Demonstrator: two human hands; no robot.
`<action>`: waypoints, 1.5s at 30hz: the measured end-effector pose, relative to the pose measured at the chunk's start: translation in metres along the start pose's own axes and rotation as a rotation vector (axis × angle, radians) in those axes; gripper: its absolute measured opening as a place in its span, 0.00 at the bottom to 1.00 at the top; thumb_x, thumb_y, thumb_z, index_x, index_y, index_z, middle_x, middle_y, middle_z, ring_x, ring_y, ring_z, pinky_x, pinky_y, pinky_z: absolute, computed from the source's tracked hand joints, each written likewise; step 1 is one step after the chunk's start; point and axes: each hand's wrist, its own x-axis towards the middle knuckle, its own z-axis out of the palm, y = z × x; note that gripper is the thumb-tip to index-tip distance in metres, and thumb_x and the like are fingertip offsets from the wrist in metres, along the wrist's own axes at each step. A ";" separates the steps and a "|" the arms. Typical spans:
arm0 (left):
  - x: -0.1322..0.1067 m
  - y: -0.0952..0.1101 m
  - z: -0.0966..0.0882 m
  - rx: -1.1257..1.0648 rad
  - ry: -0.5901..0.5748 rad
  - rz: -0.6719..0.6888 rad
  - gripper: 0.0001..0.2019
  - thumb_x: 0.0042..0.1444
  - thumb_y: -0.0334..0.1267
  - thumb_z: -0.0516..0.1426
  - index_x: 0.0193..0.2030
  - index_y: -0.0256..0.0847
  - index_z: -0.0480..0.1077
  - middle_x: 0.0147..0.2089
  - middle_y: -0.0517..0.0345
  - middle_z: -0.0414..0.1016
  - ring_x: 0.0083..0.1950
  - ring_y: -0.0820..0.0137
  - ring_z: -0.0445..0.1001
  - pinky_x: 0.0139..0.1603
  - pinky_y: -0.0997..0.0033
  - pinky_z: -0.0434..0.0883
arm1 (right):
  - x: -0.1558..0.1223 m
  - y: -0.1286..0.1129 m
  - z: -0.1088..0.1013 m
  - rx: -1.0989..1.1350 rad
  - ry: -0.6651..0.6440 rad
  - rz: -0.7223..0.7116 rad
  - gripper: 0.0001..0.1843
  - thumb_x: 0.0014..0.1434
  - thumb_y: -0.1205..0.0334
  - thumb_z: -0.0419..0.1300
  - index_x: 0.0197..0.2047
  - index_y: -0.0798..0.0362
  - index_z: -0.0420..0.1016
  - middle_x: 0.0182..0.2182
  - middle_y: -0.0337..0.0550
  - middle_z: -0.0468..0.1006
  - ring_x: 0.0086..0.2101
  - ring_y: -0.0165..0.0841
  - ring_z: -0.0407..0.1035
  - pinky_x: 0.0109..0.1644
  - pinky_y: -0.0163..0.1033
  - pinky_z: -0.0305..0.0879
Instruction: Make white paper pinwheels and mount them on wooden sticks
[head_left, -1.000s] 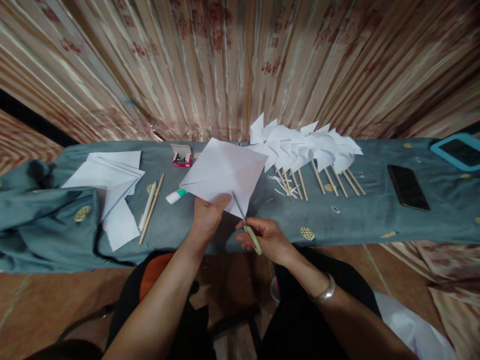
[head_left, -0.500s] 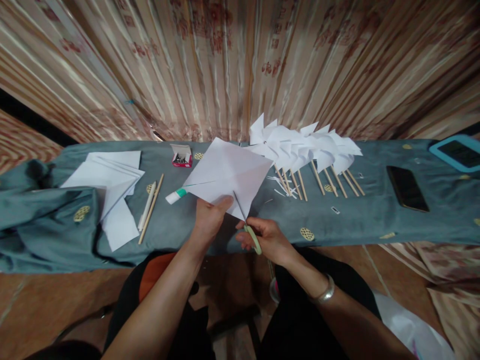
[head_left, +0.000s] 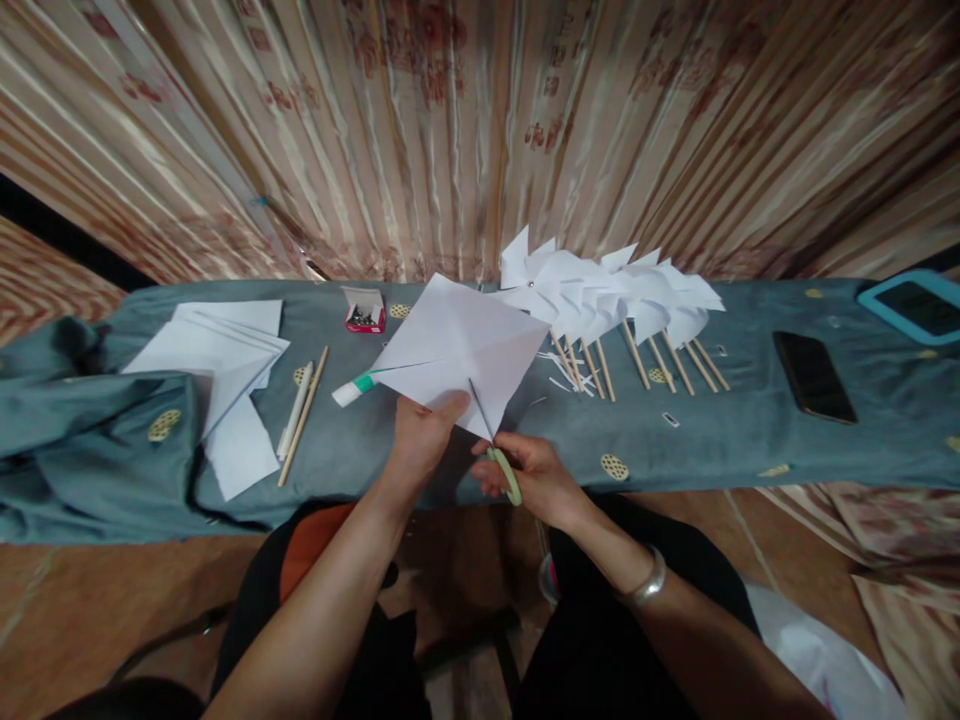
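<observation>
Above middle of cloth-covered table (head_left: 720,435), pinched white paper square (head_left: 472,325) by near left edge in left hand (head_left: 422,432). Gripped scissors (head_left: 509,474) by pale green handles in right hand (head_left: 541,482), with dark blade over paper's near corner; could not quite tell blade opening. Had glue stick (head_left: 349,392) by paper's left corner, open red box (head_left: 368,326) beyond, loose sheets (head_left: 232,345) at left, pinwheels (head_left: 592,285) at far right, phone (head_left: 814,375) farther right.

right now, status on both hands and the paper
Left hand pinching white paper square. Right hand on scissors, blades at near corner. Left corner slit. White-and-green tube by left corner.
</observation>
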 end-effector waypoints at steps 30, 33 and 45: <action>-0.005 -0.001 0.000 -0.009 -0.041 -0.001 0.11 0.36 0.35 0.64 0.30 0.35 0.74 0.31 0.56 0.78 0.32 0.67 0.74 0.37 0.69 0.70 | 0.003 -0.001 0.003 0.022 0.028 -0.033 0.23 0.39 0.48 0.72 0.34 0.55 0.76 0.18 0.34 0.74 0.19 0.26 0.65 0.24 0.33 0.62; -0.005 -0.001 0.000 -0.005 -0.037 -0.005 0.10 0.36 0.34 0.64 0.29 0.35 0.74 0.31 0.56 0.78 0.32 0.67 0.74 0.37 0.69 0.70 | 0.004 0.000 0.002 0.030 0.034 -0.042 0.22 0.39 0.49 0.72 0.32 0.55 0.76 0.17 0.34 0.74 0.18 0.26 0.65 0.24 0.32 0.62; -0.004 -0.003 0.001 -0.017 -0.046 -0.009 0.09 0.36 0.34 0.65 0.28 0.36 0.75 0.30 0.57 0.77 0.31 0.68 0.73 0.37 0.69 0.69 | 0.004 0.002 0.002 0.037 0.031 -0.049 0.21 0.40 0.49 0.72 0.33 0.54 0.76 0.17 0.34 0.74 0.18 0.25 0.65 0.24 0.32 0.62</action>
